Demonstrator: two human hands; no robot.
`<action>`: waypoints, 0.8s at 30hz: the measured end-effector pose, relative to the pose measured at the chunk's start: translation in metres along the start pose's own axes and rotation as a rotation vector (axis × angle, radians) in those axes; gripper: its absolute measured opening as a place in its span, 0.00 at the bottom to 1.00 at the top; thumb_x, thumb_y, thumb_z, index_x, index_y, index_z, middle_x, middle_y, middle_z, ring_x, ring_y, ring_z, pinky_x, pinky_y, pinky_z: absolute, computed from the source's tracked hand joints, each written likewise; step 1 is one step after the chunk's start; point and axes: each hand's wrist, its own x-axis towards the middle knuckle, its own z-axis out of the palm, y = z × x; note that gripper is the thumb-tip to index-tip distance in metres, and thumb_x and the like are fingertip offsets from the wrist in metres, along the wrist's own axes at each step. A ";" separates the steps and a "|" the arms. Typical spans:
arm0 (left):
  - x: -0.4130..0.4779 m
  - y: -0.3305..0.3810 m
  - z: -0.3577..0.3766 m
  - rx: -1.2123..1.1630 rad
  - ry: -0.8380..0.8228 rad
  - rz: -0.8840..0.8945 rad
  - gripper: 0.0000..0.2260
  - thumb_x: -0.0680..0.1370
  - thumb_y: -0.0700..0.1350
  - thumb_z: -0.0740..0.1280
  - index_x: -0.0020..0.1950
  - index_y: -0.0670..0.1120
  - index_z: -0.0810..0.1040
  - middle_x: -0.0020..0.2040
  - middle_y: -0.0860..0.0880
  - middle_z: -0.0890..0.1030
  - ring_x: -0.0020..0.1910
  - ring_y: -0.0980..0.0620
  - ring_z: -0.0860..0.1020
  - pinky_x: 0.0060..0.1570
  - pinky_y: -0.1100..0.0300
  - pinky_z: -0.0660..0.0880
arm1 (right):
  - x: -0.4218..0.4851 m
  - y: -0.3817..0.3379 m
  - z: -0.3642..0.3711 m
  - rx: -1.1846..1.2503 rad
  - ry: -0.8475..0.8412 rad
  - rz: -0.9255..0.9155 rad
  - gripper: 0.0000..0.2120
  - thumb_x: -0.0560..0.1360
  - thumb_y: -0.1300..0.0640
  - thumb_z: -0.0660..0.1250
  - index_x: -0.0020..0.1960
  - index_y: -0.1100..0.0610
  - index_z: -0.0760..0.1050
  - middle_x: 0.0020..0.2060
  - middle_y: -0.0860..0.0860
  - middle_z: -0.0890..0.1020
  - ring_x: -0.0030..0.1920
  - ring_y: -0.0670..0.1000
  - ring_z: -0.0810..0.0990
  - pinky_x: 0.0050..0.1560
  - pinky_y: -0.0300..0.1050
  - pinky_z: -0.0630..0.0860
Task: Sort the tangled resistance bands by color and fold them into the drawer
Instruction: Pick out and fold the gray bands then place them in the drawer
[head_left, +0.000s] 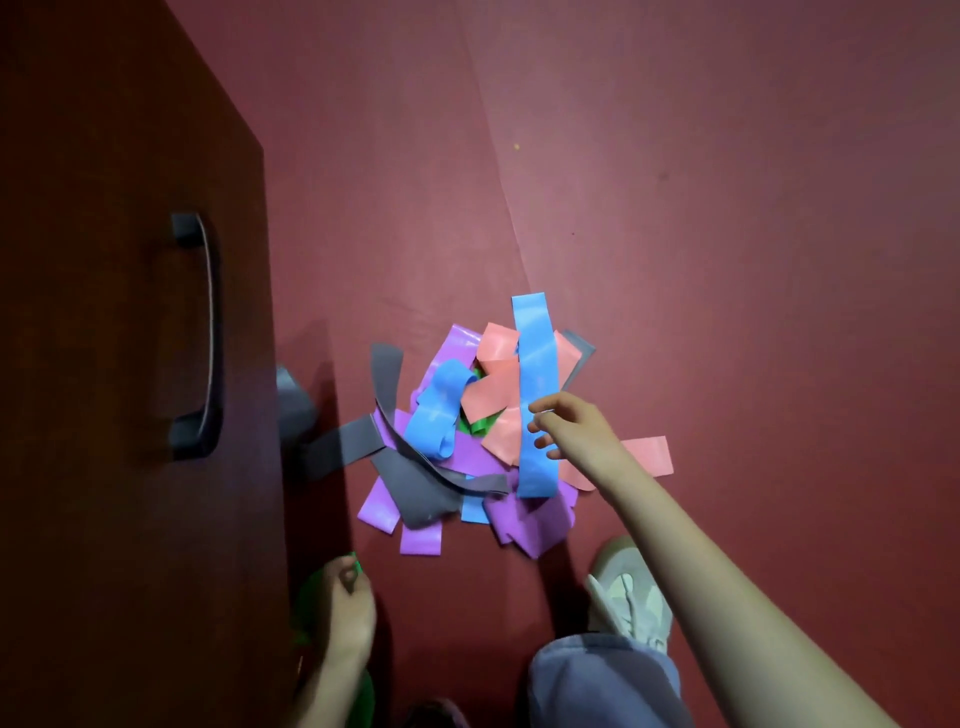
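A tangled heap of resistance bands lies on the red floor: purple bands (470, 452), pink bands (498, 389), grey bands (415, 483), a crumpled blue band (436, 410) and a scrap of green (480, 426). My right hand (571, 431) pinches a long blue band (537, 384) that stretches up and down over the heap. My left hand (345, 608) grips a green band (311, 597) low at the left, beside the drawer front (130, 364). The drawer front is dark wood with a black handle (200, 332).
The red floor (675, 208) stretches beyond and to the right of the heap. My foot in a pale shoe (631, 597) and a grey trouser leg (608, 680) sit just below the heap. The wooden furniture fills the left side.
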 end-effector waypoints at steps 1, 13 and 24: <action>0.015 -0.012 0.006 0.010 0.012 0.005 0.19 0.69 0.46 0.58 0.57 0.39 0.72 0.51 0.35 0.76 0.54 0.37 0.75 0.58 0.48 0.71 | 0.006 0.007 -0.001 0.007 0.022 -0.006 0.08 0.75 0.66 0.55 0.48 0.58 0.71 0.42 0.57 0.76 0.32 0.47 0.72 0.32 0.35 0.68; 0.020 0.076 0.055 0.158 0.031 0.391 0.15 0.75 0.38 0.64 0.61 0.38 0.72 0.57 0.40 0.73 0.56 0.43 0.72 0.63 0.51 0.65 | 0.040 0.069 0.018 -0.098 0.000 -0.095 0.15 0.69 0.73 0.59 0.48 0.57 0.74 0.36 0.50 0.74 0.33 0.46 0.73 0.37 0.32 0.70; 0.032 0.057 0.067 0.798 -0.241 1.093 0.09 0.68 0.48 0.59 0.40 0.46 0.76 0.59 0.46 0.80 0.69 0.46 0.65 0.71 0.61 0.45 | 0.031 0.101 0.049 -0.484 -0.064 -0.337 0.09 0.69 0.55 0.64 0.45 0.58 0.80 0.45 0.54 0.81 0.51 0.56 0.75 0.52 0.44 0.68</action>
